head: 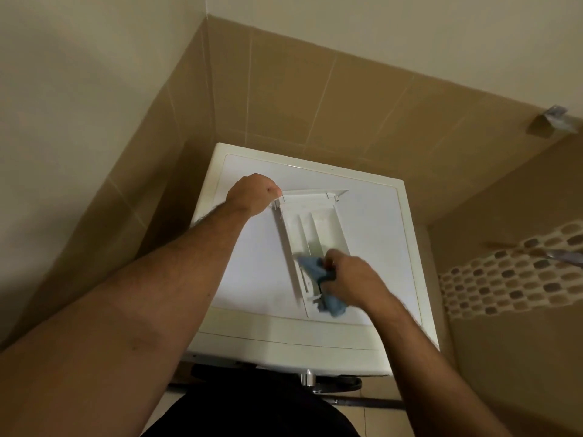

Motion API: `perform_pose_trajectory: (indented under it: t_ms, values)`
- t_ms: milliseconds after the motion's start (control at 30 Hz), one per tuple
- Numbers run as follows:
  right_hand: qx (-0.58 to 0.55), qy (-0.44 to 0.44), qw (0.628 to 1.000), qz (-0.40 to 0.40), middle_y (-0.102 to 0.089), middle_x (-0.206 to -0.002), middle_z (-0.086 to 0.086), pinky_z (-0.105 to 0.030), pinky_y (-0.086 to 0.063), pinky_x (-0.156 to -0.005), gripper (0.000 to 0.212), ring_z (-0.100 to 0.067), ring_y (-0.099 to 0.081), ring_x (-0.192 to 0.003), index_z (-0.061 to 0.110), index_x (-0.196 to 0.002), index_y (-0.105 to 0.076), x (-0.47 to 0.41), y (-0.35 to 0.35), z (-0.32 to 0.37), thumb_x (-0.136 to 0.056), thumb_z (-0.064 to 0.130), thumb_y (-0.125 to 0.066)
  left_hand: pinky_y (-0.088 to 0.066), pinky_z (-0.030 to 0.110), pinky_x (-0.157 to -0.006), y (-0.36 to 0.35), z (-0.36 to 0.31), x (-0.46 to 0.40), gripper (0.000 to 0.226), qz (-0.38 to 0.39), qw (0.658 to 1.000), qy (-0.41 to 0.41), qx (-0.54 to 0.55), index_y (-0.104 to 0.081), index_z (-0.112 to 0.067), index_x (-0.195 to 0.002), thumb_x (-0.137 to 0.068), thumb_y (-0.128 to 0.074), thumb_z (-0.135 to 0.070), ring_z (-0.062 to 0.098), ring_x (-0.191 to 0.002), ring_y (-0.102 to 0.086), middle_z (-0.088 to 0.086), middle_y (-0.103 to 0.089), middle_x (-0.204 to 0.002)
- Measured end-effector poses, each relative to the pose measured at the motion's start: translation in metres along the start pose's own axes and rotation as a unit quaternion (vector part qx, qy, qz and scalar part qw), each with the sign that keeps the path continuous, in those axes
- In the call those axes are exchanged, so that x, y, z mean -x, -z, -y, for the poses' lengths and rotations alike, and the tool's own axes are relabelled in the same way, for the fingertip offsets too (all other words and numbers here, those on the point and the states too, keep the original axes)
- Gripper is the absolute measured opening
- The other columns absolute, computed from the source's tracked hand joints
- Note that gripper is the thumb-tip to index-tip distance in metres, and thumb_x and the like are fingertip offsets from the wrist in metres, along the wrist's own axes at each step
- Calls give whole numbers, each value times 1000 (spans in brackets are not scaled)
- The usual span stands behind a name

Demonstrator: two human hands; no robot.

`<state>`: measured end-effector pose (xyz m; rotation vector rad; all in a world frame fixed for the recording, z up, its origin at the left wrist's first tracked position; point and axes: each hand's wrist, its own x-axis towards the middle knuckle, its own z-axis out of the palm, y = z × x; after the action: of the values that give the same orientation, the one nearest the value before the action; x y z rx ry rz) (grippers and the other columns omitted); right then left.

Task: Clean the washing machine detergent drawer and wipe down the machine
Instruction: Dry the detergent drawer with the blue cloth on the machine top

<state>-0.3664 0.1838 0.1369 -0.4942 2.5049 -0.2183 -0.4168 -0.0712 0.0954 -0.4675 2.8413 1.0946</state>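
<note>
At the far left a plain cream wall (79,89) met tan glazed tiles (284,99) in the corner, and the white washing machine (252,279) stood tucked into it, its flat top smooth and faintly glossy. The left hand (252,193) gripped the far left corner of the detergent drawer (315,222), fingers curled over its edge. The drawer, white moulded plastic with long ribbed compartments, lay on the machine's top, slanting from the far edge toward the near right. At its near end the right hand (350,272), somewhat blurred, clutched a crumpled blue cloth (321,285) pressed into the compartments, covering that end. Below the machine's front edge a chrome knob (307,378) showed, partly hidden by dark clothing (252,411). To the right ran a band of small mosaic tiles (511,279), with a metal fitting (555,118) on the wall above.
</note>
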Motion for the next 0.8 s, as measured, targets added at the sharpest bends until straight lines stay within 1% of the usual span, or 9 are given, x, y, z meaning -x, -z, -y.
perform_pose_trajectory:
  t_ms: [133,267,367,467,567,633,700,767,800]
  values:
    - [-35,16,988,-148,-66,-91,-9,-39,-56,-77,19,-28,-64,-83,15,-108,-58,-36,26,16,-90,21,-62,-44,27,-89,12,13,1,37,94,988,-11,120,-59,-10,-132,-102,-47,-26,22,-118,-55,9,-59,-134]
    - [-12,63,974,-217,-61,-109,-12,-32,-50,-80,31,-32,-64,-92,17,-127,-62,-69,35,35,-98,18,-51,-45,28,-80,15,26,-2,32,115,984,-15,132,-63,-10,-126,-102,-48,-23,20,-104,-56,11,-63,-124]
    - [11,96,970,-223,-57,-114,-12,-29,-47,-78,33,-34,-62,-93,18,-125,-65,-89,33,48,-95,14,-53,-46,28,-80,18,32,-9,31,120,987,-41,98,-68,-8,-120,-100,-52,-25,25,-103,-60,11,-67,-115]
    - [53,147,969,-193,-53,-119,-11,-34,-49,-81,33,-32,-58,-102,27,-125,-66,-100,15,57,-93,27,-56,-48,35,-91,21,33,-15,29,120,987,-76,76,-71,-8,-116,-98,-56,-25,25,-103,-63,10,-71,-113]
    - [39,128,976,-173,-48,-122,-6,-33,-46,-84,31,-27,-50,-109,31,-119,-68,-104,3,59,-98,41,-48,-49,36,-92,21,34,-17,30,122,987,-69,74,-72,-10,-115,-96,-59,-30,22,-103,-63,8,-71,-112]
    - [-6,121,975,-189,-50,-116,-5,-30,-46,-78,26,-26,-53,-104,27,-107,-74,-108,2,57,-97,35,-52,-50,36,-90,20,35,-18,32,127,987,-64,78,-73,-10,-112,-95,-60,-33,22,-100,-63,7,-72,-109]
    - [-37,114,971,-206,-53,-107,-5,-30,-48,-73,17,-26,-57,-94,21,-98,-77,-110,1,57,-90,24,-61,-50,31,-78,19,36,-19,34,138,984,-59,92,-75,-9,-103,-94,-61,-39,17,-86,-61,3,-71,-91]
    - [-54,104,971,-210,-55,-102,-6,-30,-49,-71,15,-27,-59,-88,17,-95,-77,-111,-1,58,-84,15,-67,-40,26,-60,17,34,-19,40,142,985,-43,91,-74,-8,-90,-93,-60,-45,12,-64,-49,-4,-56,-66]
    - [-60,101,971,-210,-56,-101,-7,-30,-49,-72,15,-27,-60,-87,16,-95,-78,-111,0,59,-82,13,-69,-35,26,-57,14,35,-20,42,138,986,-34,90,-73,-7,-86,-91,-60,-47,12,-61,-43,-4,-50,-62]
